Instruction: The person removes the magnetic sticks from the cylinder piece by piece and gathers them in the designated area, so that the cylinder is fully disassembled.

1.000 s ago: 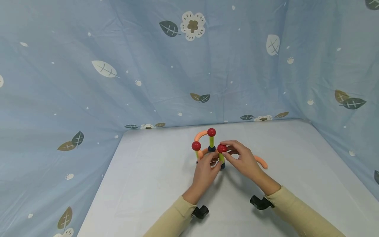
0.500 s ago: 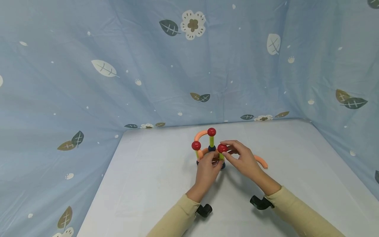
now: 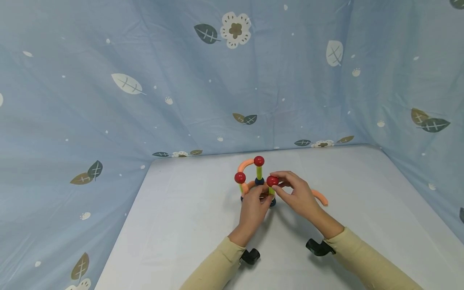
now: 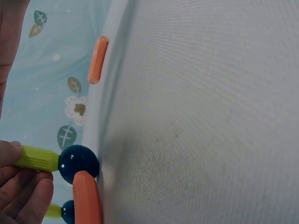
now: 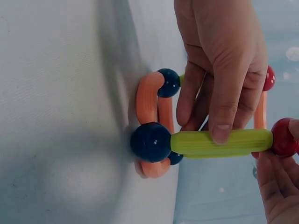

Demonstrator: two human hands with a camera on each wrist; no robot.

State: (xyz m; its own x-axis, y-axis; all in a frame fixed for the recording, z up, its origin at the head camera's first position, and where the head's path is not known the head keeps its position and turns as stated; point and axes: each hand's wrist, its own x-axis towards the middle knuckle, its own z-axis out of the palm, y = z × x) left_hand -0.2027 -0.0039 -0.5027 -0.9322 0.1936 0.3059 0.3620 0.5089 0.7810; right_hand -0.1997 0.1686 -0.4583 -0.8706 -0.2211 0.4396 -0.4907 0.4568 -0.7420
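My left hand (image 3: 252,209) holds an upright yellow-green rod (image 5: 219,142) between thumb and fingers. That rod stands on a dark blue ball (image 5: 151,142) at the near right corner of a ball-and-rod structure. On its top end is a red ball (image 3: 272,181), pinched by my right hand (image 3: 298,196). Curved orange pieces (image 5: 147,98) join the blue balls low down. Two more red balls, one at the back (image 3: 259,161) and one at the left (image 3: 240,177), top other rods, with an orange arc (image 3: 245,164) between them.
A loose curved orange piece (image 3: 320,197) lies on the white table (image 3: 174,225), just right of my right hand. Behind the table hangs a blue patterned cloth (image 3: 203,121). Black wrist cameras sit at both sleeves.
Compared with a second ago, my left hand has shifted slightly right along with its forearm, its fingers closer round the rod. My right hand and the structure look almost unmoved.
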